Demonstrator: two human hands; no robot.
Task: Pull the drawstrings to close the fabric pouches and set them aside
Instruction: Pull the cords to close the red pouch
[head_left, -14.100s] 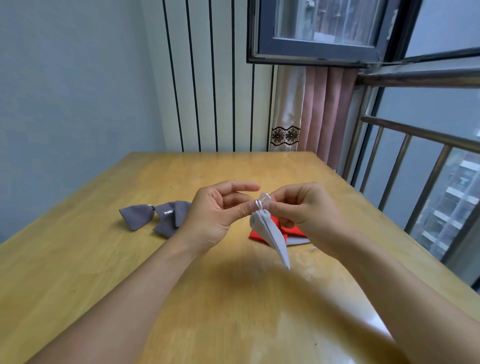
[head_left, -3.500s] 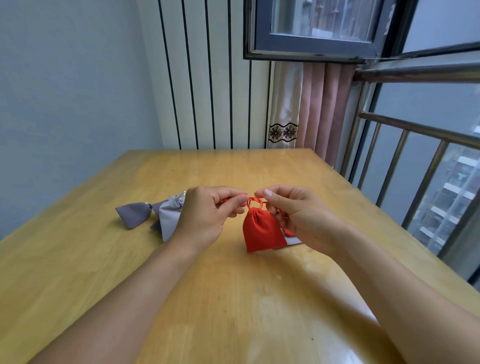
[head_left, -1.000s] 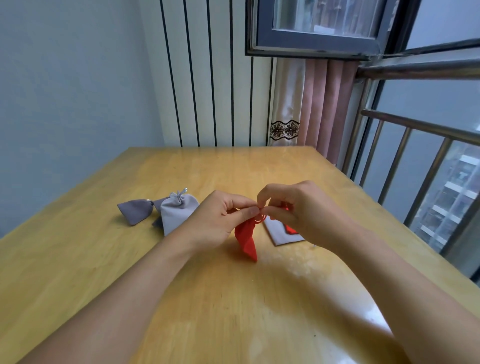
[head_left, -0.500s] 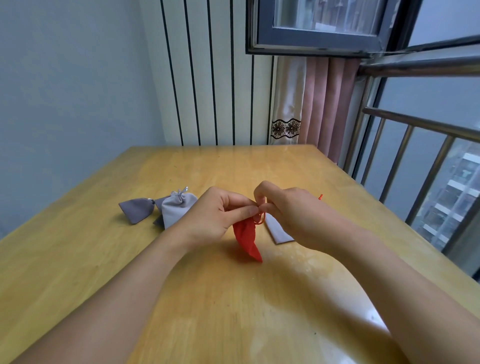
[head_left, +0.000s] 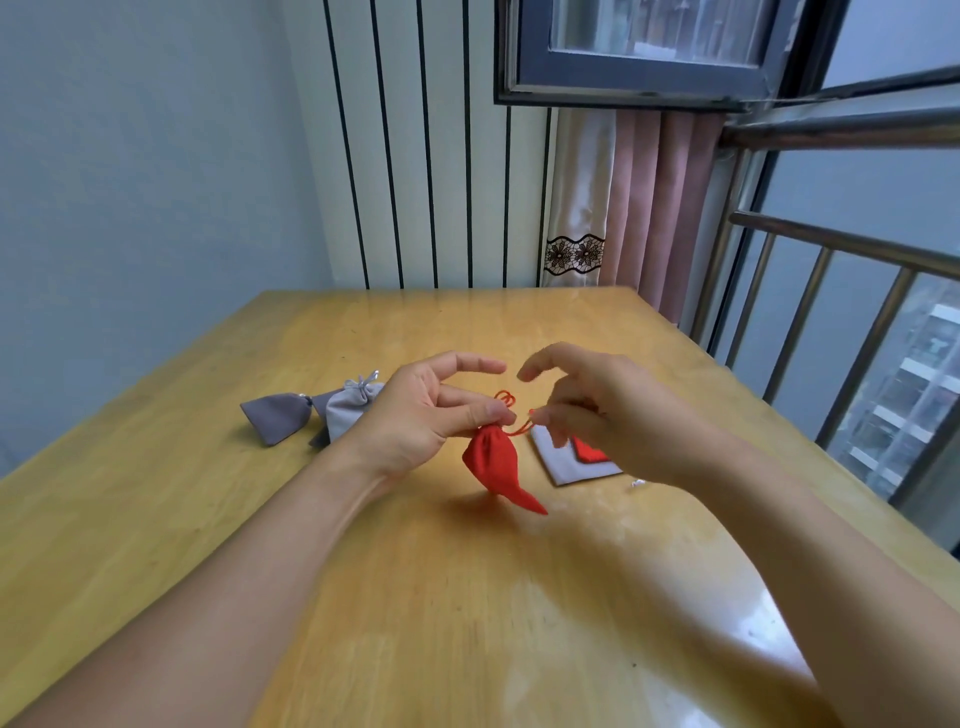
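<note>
A small red pouch (head_left: 496, 465) hangs above the wooden table (head_left: 467, 597), its neck gathered tight. My left hand (head_left: 426, 415) pinches that neck between thumb and finger, index finger stretched out. My right hand (head_left: 597, 410) pinches the red drawstring (head_left: 522, 427) just right of the neck, index finger raised. On the table at the left lie closed pouches: a dark grey one (head_left: 275, 418) and a light grey one (head_left: 349, 410). Behind my right hand a flat grey pouch (head_left: 566, 465) lies with a red one (head_left: 592, 451) on it, both partly hidden.
The table's right edge runs along a metal railing (head_left: 831, 291) and a window. A curtain (head_left: 623, 208) and a striped wall stand beyond the far edge. A tiny white scrap (head_left: 638, 483) lies near my right wrist.
My hands have drawn slightly apart, pulling the red string out to the right. The pouch neck has cinched shut and both index fingers have lifted away.
</note>
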